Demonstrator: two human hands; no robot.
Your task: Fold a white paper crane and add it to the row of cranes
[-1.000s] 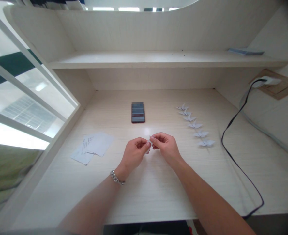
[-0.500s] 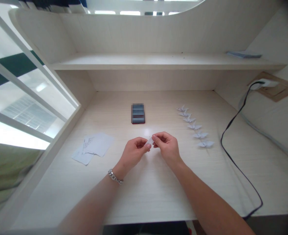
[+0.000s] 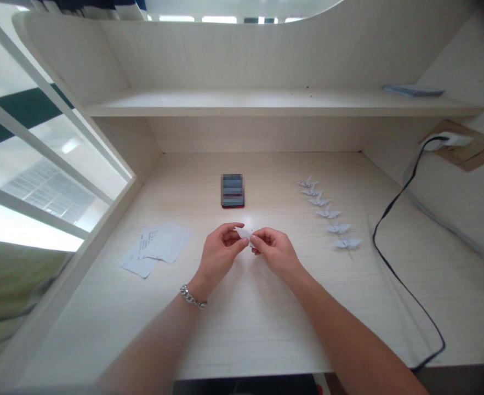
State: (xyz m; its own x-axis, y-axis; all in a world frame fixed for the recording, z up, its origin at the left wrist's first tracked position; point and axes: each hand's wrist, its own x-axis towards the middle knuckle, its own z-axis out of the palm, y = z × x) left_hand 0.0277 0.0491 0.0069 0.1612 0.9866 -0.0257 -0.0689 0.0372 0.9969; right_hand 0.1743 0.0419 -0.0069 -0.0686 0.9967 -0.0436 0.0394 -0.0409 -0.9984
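Note:
Between my two hands is a small folded piece of white paper (image 3: 244,233), raised a little above the desk. My left hand (image 3: 222,249) pinches its left side between thumb and fingers; a silver chain bracelet (image 3: 192,297) circles that wrist. On the other side, the thumb and fingertips of my right hand (image 3: 275,249) grip the paper's right end. The fingertips partly cover its folds. Several white folded paper cranes (image 3: 328,213) stand in a slanting row to the right. Loose paper sheets (image 3: 170,241), one with handwriting, overlap at the left.
Beyond my hands lies a phone (image 3: 232,191) with a blurred screen. A black cable (image 3: 389,206) runs from the wall socket (image 3: 467,145) down the desk's right side. Above the desk is a shelf (image 3: 225,101) holding a flat stack of paper (image 3: 414,90).
The folded paper has turned, its free tip now pointing up and left. My left fingers have lifted and spread behind it, while my right hand has shifted slightly down and left.

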